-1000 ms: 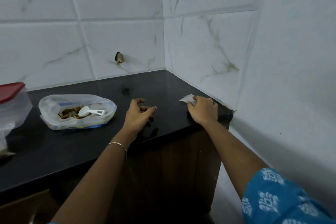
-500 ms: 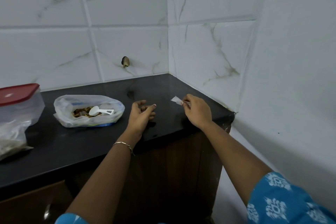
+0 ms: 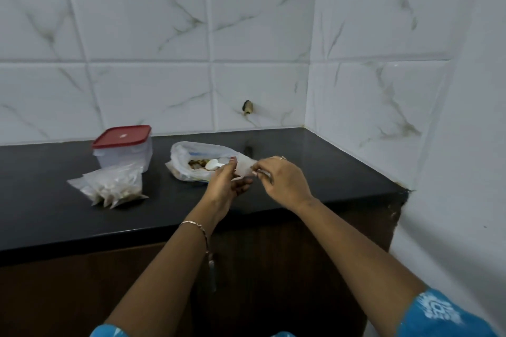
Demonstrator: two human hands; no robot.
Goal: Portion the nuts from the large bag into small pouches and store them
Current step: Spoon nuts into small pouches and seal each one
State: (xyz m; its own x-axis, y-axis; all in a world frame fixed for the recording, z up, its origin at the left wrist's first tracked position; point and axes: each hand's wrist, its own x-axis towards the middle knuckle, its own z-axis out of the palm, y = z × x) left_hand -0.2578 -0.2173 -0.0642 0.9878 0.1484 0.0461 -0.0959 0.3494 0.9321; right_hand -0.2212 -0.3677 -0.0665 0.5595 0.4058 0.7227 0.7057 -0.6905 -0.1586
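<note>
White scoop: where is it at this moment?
Head view, centre: the white scoop lies inside the open large bag on the black counter, right of the red-lidded container and just beyond the left hand.

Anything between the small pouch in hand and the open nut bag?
Nothing visible. Left hand and right hand hold the small clear plastic pouch just in front of the open mouth of the large clear plastic bag; a white plastic scoop lies inside it.
</note>
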